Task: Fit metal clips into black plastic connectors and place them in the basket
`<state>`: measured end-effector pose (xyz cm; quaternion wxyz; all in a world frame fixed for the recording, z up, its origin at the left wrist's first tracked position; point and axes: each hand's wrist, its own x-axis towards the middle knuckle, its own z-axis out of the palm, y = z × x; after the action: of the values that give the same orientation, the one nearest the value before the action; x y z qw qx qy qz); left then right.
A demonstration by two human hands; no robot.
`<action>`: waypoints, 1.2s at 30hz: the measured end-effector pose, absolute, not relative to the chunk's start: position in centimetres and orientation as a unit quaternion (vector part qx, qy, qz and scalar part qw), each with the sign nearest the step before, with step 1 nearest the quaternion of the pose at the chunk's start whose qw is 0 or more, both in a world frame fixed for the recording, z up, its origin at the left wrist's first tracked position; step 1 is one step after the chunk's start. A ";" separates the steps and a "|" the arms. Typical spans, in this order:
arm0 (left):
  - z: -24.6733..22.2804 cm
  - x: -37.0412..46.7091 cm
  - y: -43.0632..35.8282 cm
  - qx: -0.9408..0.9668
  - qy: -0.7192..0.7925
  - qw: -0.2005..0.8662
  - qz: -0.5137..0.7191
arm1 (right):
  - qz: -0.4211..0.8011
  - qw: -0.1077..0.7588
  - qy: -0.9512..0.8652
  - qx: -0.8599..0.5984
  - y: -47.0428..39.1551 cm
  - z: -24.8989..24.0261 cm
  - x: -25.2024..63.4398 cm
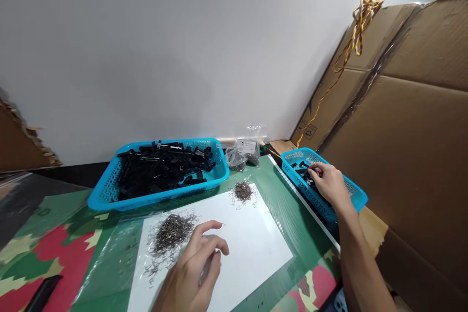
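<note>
My left hand (199, 263) hovers over a white sheet (241, 243), fingers curved and apart, with nothing in it. Beside it on the sheet lies a large pile of small bent metal pins (171, 231). A smaller pile of similar pins (243, 191) sits at the sheet's far edge. My right hand (329, 183) reaches into a small blue basket (356, 195) on the right, thumb and fingers pinched together among black plastic parts (302, 168). What the fingertips hold, if anything, is hidden.
A larger blue basket (157, 200) heaped with black parts (157, 170) stands against the wall. Clear bags (243, 153) of small metal pieces lie beside it. Cardboard (413, 131) rises at the right, with a yellow-brown cable (365, 14) hanging down. A black object (44, 292) lies front left.
</note>
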<state>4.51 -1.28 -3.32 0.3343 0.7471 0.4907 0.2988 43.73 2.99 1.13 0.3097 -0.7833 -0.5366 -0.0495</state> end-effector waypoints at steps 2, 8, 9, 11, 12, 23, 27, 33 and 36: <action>-3.5 4.5 -1.2 0.760 0.478 0.327 0.297 | -0.036 0.290 -0.546 -0.785 3.9 1.0 44.4; -3.5 4.3 -1.3 0.798 0.437 0.305 0.280 | -0.027 0.251 -0.550 -0.796 6.2 1.2 43.9; -3.5 4.3 -1.3 0.805 0.431 0.299 0.276 | -0.026 0.247 -0.553 -0.795 6.4 1.2 43.7; -3.4 4.3 -1.5 0.815 0.421 0.289 0.273 | -0.021 0.240 -0.564 -0.790 6.9 1.3 43.2; -3.4 4.3 -1.6 0.818 0.418 0.285 0.274 | -0.019 0.238 -0.570 -0.786 7.1 1.4 42.8; -3.1 4.4 -2.0 0.836 0.400 0.277 0.255 | 0.038 0.266 -0.736 -0.621 9.2 3.1 33.3; -3.1 4.3 -2.0 0.844 0.392 0.267 0.252 | 0.099 0.234 -0.805 -0.535 9.1 2.7 29.6; -3.5 4.0 -1.8 0.860 0.371 0.265 0.230 | 0.135 0.230 -0.833 -0.485 10.8 3.6 24.4; -3.4 3.9 -1.9 0.863 0.371 0.265 0.219 | 0.169 0.191 -0.828 -0.499 13.1 4.5 22.1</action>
<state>3.92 -1.86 -3.37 0.2655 0.8625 0.3710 0.2190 22.06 13.10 4.54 0.1907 -0.4993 -0.8281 0.1692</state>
